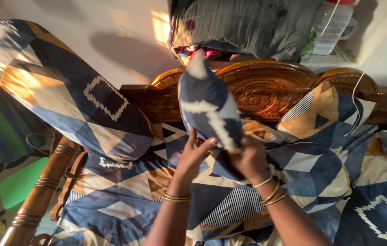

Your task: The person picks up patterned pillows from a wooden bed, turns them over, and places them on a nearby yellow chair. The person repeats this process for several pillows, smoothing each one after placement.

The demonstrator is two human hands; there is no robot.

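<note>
Head view: left hand [196, 154] and right hand [249, 157] both clamp a soft, probably cotton, geometric-print pillow [209, 107] upright.

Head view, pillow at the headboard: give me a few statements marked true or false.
1. Both hands grip the patterned pillow. True: the left hand and the right hand close on its lower end.
2. The pillow lies flat on the bed. False: it stands upright before the wooden headboard.
3. A long bolster leans at the left. True.
4. The wrists are bare. False: both wear gold bangles.
5. The bedsheet is plain white. False: it bears blue, tan and white geometric shapes.
</note>
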